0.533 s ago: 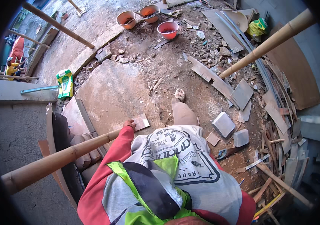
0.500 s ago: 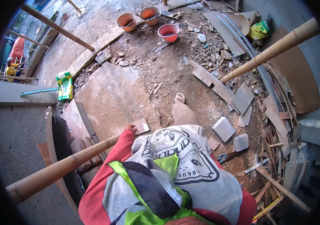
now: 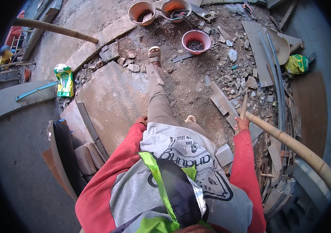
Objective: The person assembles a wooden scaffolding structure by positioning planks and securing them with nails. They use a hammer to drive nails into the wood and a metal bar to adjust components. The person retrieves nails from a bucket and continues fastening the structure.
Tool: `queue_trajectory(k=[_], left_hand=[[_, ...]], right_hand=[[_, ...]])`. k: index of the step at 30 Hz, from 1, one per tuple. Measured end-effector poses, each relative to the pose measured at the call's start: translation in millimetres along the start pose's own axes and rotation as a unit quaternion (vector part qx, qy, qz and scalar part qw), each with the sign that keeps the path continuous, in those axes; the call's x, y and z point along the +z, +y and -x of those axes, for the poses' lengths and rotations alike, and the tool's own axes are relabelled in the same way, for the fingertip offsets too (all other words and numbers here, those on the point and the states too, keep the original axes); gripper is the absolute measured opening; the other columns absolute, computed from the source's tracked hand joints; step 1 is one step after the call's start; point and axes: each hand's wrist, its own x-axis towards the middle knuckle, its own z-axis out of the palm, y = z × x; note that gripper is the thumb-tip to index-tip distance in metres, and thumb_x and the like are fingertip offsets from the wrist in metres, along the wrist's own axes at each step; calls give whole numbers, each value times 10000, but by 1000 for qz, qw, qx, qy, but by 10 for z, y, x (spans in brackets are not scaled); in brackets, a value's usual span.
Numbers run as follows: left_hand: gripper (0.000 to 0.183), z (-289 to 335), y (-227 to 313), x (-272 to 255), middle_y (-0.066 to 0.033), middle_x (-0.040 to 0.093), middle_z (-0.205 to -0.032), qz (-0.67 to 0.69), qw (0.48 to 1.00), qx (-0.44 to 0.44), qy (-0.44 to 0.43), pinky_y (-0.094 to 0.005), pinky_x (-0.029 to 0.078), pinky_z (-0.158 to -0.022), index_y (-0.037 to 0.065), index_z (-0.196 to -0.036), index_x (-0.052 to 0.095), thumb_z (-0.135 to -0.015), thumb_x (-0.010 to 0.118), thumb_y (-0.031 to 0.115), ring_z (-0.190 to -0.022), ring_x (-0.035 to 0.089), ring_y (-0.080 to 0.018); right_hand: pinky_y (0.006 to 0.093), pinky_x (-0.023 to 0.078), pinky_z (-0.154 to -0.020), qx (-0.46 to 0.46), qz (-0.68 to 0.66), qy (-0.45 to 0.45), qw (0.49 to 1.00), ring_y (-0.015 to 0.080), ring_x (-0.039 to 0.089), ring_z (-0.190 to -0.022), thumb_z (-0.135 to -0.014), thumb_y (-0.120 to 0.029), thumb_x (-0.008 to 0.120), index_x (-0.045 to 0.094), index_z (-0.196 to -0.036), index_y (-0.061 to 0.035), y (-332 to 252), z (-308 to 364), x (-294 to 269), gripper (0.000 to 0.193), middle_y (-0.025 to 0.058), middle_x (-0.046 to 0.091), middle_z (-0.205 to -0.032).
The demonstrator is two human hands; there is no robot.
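My right hand [image 3: 242,124], reaching forward on the right, is closed round a narrow, pale wooden stick [image 3: 244,105] that tapers at its far end. Close beside that hand, a thick bamboo pole [image 3: 289,143] slants across the right side. My left hand [image 3: 143,120] hangs by my left thigh. Its fingers are mostly hidden against the trouser leg, so anything in it cannot be made out.
Two orange buckets [image 3: 141,14] and a pink basin [image 3: 196,42] stand ahead on the dirt. Rubble and broken boards [image 3: 223,99] lie to the right. A green-yellow bag [image 3: 64,80] sits at left near a bluish bar [image 3: 37,91]. Another bamboo pole [image 3: 56,29] slants at upper left.
I have stepped forward, and the buckets look nearer. My right hand has come into view with the stick. The flat piece at my left hand no longer shows.
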Motion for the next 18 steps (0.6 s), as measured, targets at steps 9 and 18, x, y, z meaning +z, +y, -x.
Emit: queue_trajectory(k=[9, 18], left_hand=[[314, -2634, 1758, -2482, -192, 713, -1152, -126, 990, 43, 36, -455, 540, -967, 163, -1197, 726, -917, 632, 270, -1099, 678, -377], [234, -5354, 3855, -4367, -173, 711, -1138, -115, 952, 178, 220, -460, 548, -916, 164, -1116, 761, -931, 624, 207, -1055, 682, -371]], right_hand=[[361, 481, -416, 238, -3, 6, 971, 183, 564, -501, -795, -176, 766, 574, -925, -43, -1492, 54, 2079, 267, 48, 557, -655], [409, 548, -592, 151, 260, -188, 935, 273, 703, -652, -779, -223, 773, 652, -1020, 21, -3373, 388, 3496, 364, 178, 701, -807]])
